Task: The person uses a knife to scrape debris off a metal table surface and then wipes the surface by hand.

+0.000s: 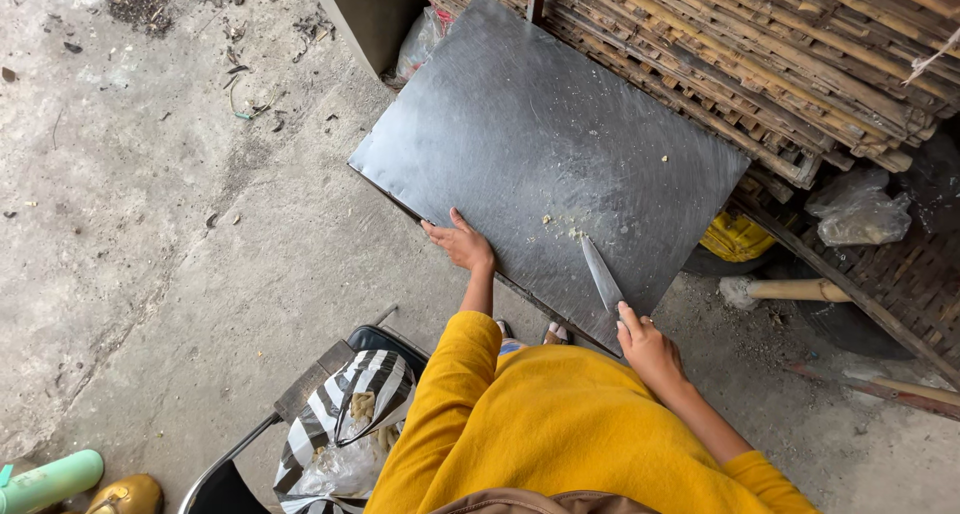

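Note:
A large dark grey slab (520, 124) serves as a cutting surface in front of me, scratched and dotted with small pale scraps (560, 226). My left hand (461, 242) rests on the slab's near edge, fingers apart, holding nothing. My right hand (648, 346) grips the handle of a knife (602, 274), whose blade lies over the slab and points toward the scraps. I wear a yellow long-sleeved top.
A stack of bamboo mats (780, 54) lies behind the slab. A black-and-white striped bag (345, 419) with a clear plastic bag sits on a chair at lower left. A yellow container (735, 239), a plastic bag (858, 209) and a wooden handle (795, 290) lie right. Concrete floor around.

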